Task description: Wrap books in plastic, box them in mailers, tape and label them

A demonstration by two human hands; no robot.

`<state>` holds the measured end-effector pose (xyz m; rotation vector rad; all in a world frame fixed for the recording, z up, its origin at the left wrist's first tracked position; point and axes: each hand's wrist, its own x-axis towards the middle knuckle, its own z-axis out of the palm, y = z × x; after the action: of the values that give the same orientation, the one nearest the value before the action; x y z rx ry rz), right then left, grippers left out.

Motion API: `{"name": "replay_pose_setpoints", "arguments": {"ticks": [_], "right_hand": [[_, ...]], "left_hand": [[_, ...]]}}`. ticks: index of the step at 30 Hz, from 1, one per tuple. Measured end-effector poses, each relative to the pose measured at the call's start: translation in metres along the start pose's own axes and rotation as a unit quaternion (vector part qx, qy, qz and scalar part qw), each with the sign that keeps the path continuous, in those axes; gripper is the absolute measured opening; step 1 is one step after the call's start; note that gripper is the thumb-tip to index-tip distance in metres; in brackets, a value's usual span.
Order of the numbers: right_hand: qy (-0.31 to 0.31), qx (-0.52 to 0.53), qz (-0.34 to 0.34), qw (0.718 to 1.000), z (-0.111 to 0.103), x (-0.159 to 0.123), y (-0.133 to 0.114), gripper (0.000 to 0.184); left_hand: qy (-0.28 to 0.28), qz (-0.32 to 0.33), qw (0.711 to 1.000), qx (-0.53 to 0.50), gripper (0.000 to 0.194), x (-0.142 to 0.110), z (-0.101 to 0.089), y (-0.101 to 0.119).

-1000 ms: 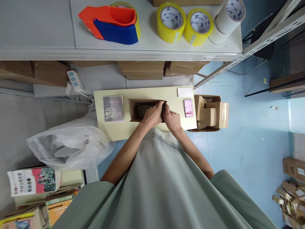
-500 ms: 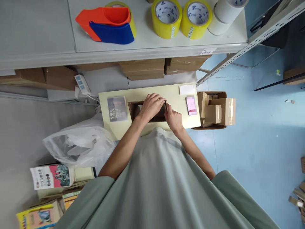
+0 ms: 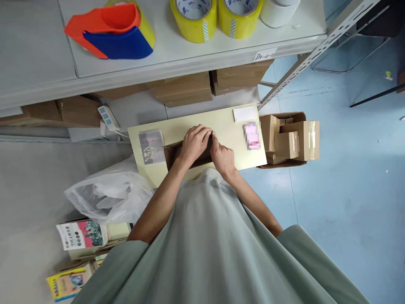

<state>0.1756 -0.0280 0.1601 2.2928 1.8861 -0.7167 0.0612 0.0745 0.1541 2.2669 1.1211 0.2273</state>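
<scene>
On the pale yellow tabletop (image 3: pixel 224 124) stands a brown cardboard box (image 3: pixel 171 157) with its top open. My left hand (image 3: pixel 196 143) reaches across the box, its fingers bent over the far right corner of the rim. My right hand (image 3: pixel 222 156) closes its thumb and fingers on the right wall at that same corner. Both hands meet there, and the fingers hide most of the wall between them. Left of the box lies a flat item in clear wrap (image 3: pixel 152 147). To the right are a pink item, pixelated (image 3: pixel 252 136), and a white label (image 3: pixel 244 114).
A grey shelf (image 3: pixel 190 71) above holds yellow tape rolls (image 3: pixel 196 25) and an orange and blue tape dispenser (image 3: pixel 117 38). A carton of small boxes (image 3: pixel 287 141) stands right of the table. At left are a white plastic bag (image 3: pixel 110 192), books (image 3: pixel 82 235) and a power strip (image 3: pixel 108 118).
The box and both hands sit slightly further left in view, and the box is more tilted. The whole view has turned a little. Both hands stay at the same box corner.
</scene>
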Motion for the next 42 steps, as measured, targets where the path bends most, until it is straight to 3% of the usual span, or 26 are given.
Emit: {"name": "replay_pose_setpoints", "arguments": {"ticks": [7, 13, 18, 20, 23, 26, 28, 31, 34, 36, 39, 42], "right_hand": [[-0.038, -0.007, -0.085, 0.996, -0.007, 0.0, 0.007, 0.07], [-0.045, 0.002, -0.104, 0.994, -0.008, 0.001, 0.007, 0.064], [-0.056, 0.039, -0.116, 0.991, -0.01, 0.002, 0.012, 0.063], [-0.05, 0.076, -0.103, 0.991, -0.008, 0.001, 0.02, 0.063], [-0.029, 0.18, -0.086, 0.98, 0.003, 0.001, 0.037, 0.059], [-0.017, 0.335, -0.08, 0.939, 0.015, 0.006, 0.056, 0.067], [-0.022, 0.449, -0.061, 0.891, 0.019, 0.013, 0.068, 0.076], [-0.061, 0.57, -0.024, 0.819, 0.017, 0.029, 0.082, 0.075], [-0.14, 0.618, -0.006, 0.773, 0.01, 0.048, 0.091, 0.064], [-0.194, 0.634, -0.004, 0.749, 0.008, 0.059, 0.093, 0.06], [-0.238, 0.651, -0.003, 0.721, 0.008, 0.07, 0.09, 0.061], [-0.248, 0.637, 0.003, 0.73, 0.01, 0.073, 0.081, 0.064]], "left_hand": [[0.003, -0.018, 0.999, -0.03, 0.034, 0.001, -0.006, -0.006], [-0.03, -0.03, 0.998, -0.054, 0.03, 0.005, -0.013, -0.012], [-0.032, -0.039, 0.996, -0.069, 0.035, 0.004, -0.015, -0.004], [0.017, -0.049, 0.996, -0.07, 0.036, -0.006, -0.02, -0.002], [0.155, -0.092, 0.982, -0.047, 0.033, -0.042, -0.038, -0.012], [0.298, -0.203, 0.932, -0.033, 0.038, -0.098, -0.061, -0.044], [0.35, -0.299, 0.885, -0.062, 0.043, -0.137, -0.072, -0.072], [0.274, -0.407, 0.841, -0.229, 0.054, -0.18, -0.075, -0.106], [0.106, -0.403, 0.809, -0.415, 0.068, -0.191, -0.063, -0.12], [0.035, -0.376, 0.794, -0.477, 0.072, -0.185, -0.052, -0.121], [0.013, -0.346, 0.783, -0.516, 0.072, -0.169, -0.038, -0.122], [0.012, -0.341, 0.785, -0.517, 0.074, -0.156, -0.025, -0.127]]}}
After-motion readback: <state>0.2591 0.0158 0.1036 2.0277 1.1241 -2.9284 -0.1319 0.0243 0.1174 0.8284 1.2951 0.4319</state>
